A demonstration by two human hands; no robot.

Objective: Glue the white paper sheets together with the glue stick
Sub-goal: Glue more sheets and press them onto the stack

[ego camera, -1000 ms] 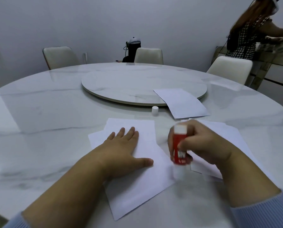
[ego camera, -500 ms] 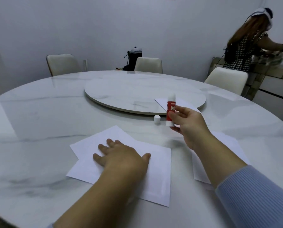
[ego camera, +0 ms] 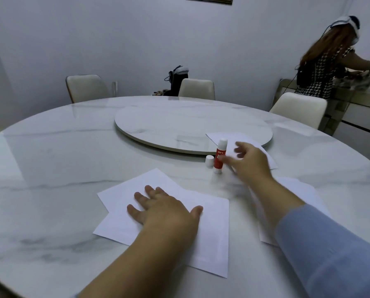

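Two overlapping white paper sheets (ego camera: pixel 212 229) lie on the marble table in front of me. My left hand (ego camera: pixel 164 211) rests flat on them, fingers spread. The red and white glue stick (ego camera: pixel 220 157) stands upright on the table, uncapped, with its white cap (ego camera: pixel 209 161) just to its left. My right hand (ego camera: pixel 247 163) is right beside the stick, blurred, with its fingers spread and one fingertip close against the tube. Another white sheet (ego camera: pixel 247 141) lies behind that hand, partly on the turntable. A further sheet (ego camera: pixel 306 192) lies under my right forearm.
A round marble turntable (ego camera: pixel 179 123) sits at the middle of the table (ego camera: pixel 50 160). Three pale chairs (ego camera: pixel 197 89) stand around the far side. A person (ego camera: pixel 328 67) stands at a sideboard at the back right.
My right hand carried the glue stick from the papers to the far side, stood it beside the cap, and its fingers have spread off it. The left hand stayed flat on the sheets.
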